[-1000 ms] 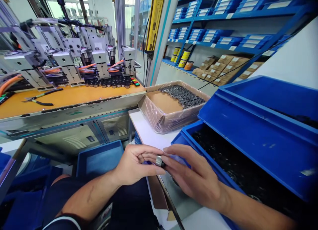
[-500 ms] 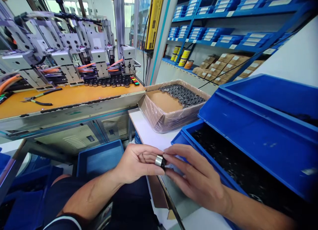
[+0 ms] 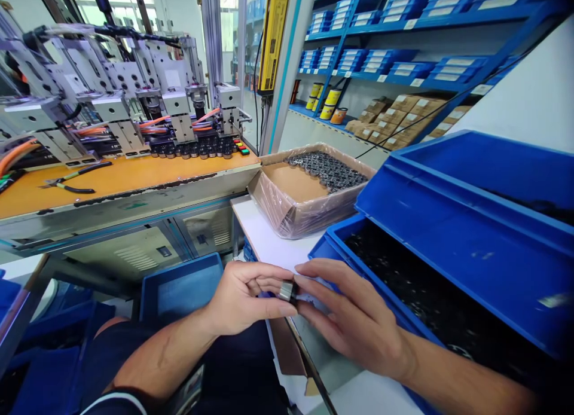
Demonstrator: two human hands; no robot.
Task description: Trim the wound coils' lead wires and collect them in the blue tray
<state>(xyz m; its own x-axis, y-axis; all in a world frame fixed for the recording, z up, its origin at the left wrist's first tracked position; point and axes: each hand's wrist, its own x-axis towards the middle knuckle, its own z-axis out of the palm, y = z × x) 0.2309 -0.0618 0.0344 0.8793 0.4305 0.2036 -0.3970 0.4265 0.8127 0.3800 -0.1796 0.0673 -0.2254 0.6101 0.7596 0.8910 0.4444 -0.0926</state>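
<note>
Slightly turned, seemingly metal cylinder (image 3: 286,290) between hands (image 3: 235,299)

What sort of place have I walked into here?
Probably a factory assembly workshop: a silver metal machine with orange tubes stands on an orange worktop, a brown cardboard box holds many small dark parts, and blue metal shelving carries blue bins.

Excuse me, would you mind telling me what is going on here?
A person holds a small silver-and-black part in the left grip, with the right grip at its dark end. To the right, a blue bin holds black pieces. Ahead, a cardboard box is partly filled with dark components, and pliers lie on the orange bench.
</note>
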